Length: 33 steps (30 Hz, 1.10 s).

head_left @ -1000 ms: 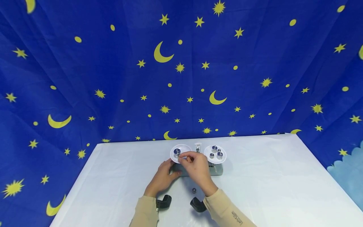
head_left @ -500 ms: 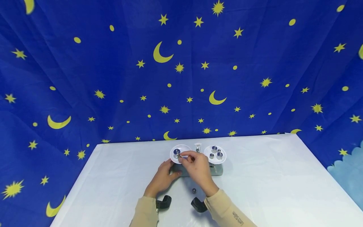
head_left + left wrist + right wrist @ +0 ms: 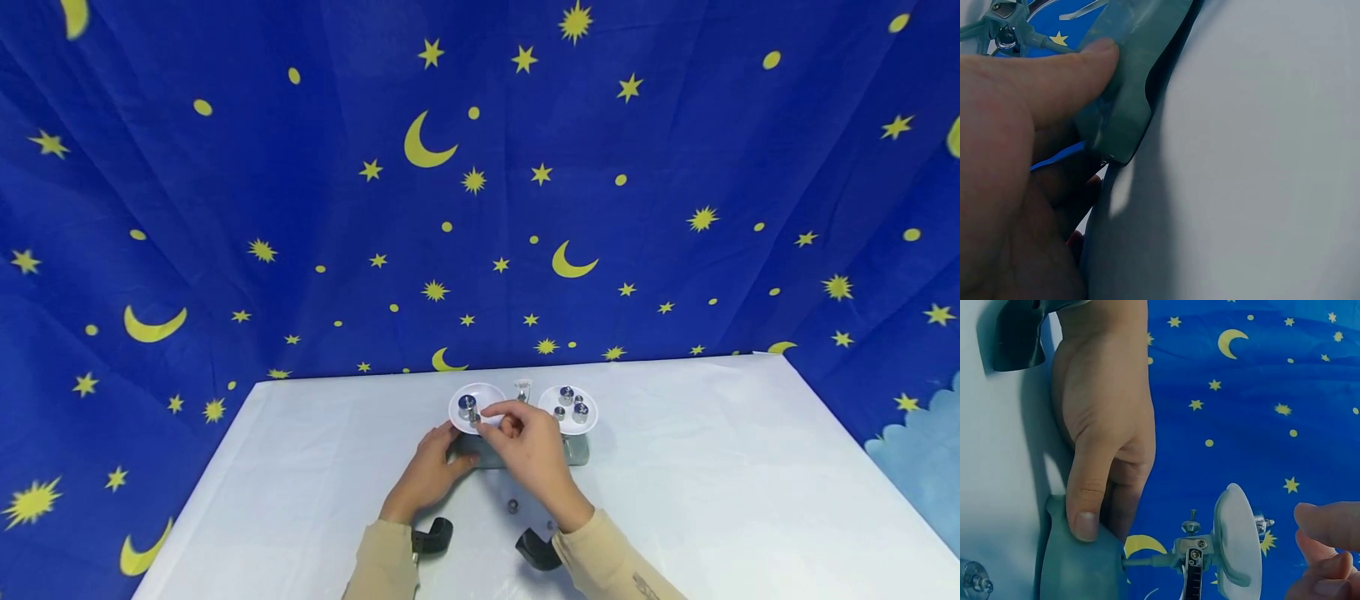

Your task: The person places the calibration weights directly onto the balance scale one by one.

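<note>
Right now your left hand [image 3: 431, 467] grips the grey base [image 3: 487, 454] of the balance scale [image 3: 522, 417], thumb pressed on its near end. Your right hand [image 3: 528, 446] hovers over the left pan [image 3: 491, 395], thumb and forefinger close together at a small weight [image 3: 475, 419]; you cannot tell from these views whether they still pinch it. That pan also carries one larger metal weight [image 3: 467, 403]. The right pan [image 3: 592, 412] holds four smaller weights [image 3: 570, 404] clustered together. One loose weight [image 3: 513, 505] sits on the counter [image 3: 712, 483] just in front of the base, between your wrists. The scale's long axis runs left to right, parallel to the counter's far edge, which lies just behind it; wide bare counter opens on both sides. Behind hangs a blue starry cloth [image 3: 300, 208].
</note>
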{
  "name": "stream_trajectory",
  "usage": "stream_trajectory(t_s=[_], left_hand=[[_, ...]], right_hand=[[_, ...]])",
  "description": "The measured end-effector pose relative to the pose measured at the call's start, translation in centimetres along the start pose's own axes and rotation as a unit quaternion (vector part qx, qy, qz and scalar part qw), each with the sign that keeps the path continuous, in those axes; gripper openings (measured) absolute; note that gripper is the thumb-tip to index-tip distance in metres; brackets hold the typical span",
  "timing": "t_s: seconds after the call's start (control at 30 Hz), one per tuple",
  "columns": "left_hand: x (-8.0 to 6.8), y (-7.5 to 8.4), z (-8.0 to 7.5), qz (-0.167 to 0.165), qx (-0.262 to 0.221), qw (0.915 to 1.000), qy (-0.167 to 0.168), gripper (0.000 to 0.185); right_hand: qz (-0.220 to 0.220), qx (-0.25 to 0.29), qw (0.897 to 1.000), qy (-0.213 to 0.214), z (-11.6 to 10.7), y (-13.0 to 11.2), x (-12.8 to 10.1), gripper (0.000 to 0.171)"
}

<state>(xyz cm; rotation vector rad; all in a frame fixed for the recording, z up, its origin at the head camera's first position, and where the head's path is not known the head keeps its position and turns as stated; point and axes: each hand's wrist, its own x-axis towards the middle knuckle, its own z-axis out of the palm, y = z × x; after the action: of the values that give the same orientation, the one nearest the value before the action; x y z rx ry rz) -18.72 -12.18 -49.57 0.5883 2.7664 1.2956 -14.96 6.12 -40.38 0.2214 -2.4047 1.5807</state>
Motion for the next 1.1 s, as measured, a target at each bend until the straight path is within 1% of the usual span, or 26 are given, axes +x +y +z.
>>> stream_trajectory(t_s=[0.23, 0.43, 0.87, 1.1], left_hand=[[-0.1, 0.1, 0.0, 0.0, 0.003, 1.0, 0.004, 0.062], [-0.1, 0.2, -0.1, -0.001, 0.002, 1.0, 0.004, 0.061], [-0.1, 0.2, 0.0, -0.009, 0.002, 1.0, 0.003, 0.063], [0.0, 0.2, 0.0, -0.008, 0.004, 1.0, 0.003, 0.062]], right_hand=[[0.025, 0.027, 0.999, -0.021, -0.7, 0.2, -0.6, 0.011], [0.04, 0.03, 0.998, -0.04, -1.2, 0.6, -1.2, 0.011], [0.035, 0.04, 0.997, -0.059, -1.8, 1.3, -2.0, 0.012], [0.035, 0.023, 0.997, -0.066, -2.1, 1.9, -2.4, 0.014]])
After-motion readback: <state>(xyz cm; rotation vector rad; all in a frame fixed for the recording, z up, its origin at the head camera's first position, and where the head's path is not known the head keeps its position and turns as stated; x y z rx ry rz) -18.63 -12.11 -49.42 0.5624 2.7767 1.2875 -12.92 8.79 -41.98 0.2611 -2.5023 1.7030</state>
